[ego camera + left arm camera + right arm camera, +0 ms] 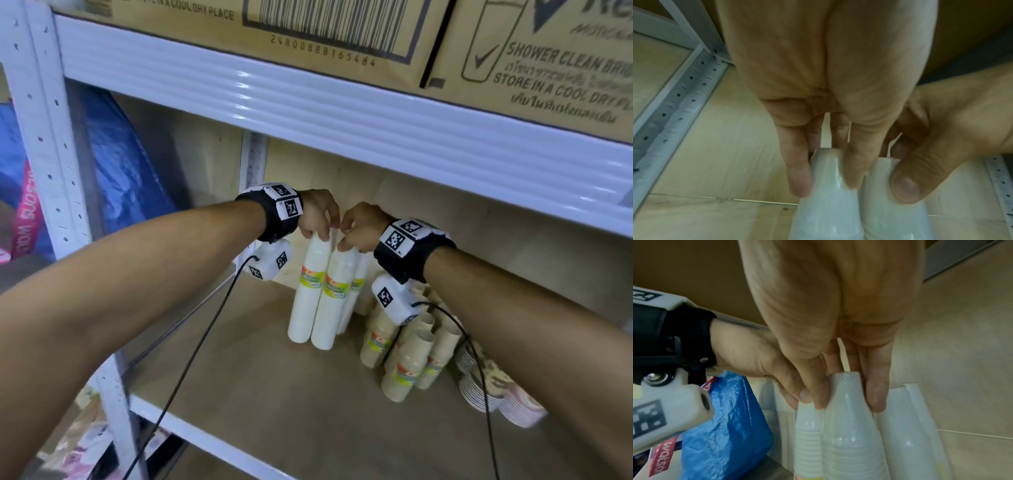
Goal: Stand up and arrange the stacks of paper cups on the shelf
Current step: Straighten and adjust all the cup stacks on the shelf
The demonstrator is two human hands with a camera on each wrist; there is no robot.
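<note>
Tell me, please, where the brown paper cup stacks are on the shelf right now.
In the head view, the brown cup stacks stand right of the upright white cup stacks, below the right forearm, with patterned cups further right.

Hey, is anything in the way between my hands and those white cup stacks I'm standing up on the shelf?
Nothing visible. The left hand already holds the top of the left white stack, and the right hand holds the top of the neighbouring white stack; both stand upright.
</note>
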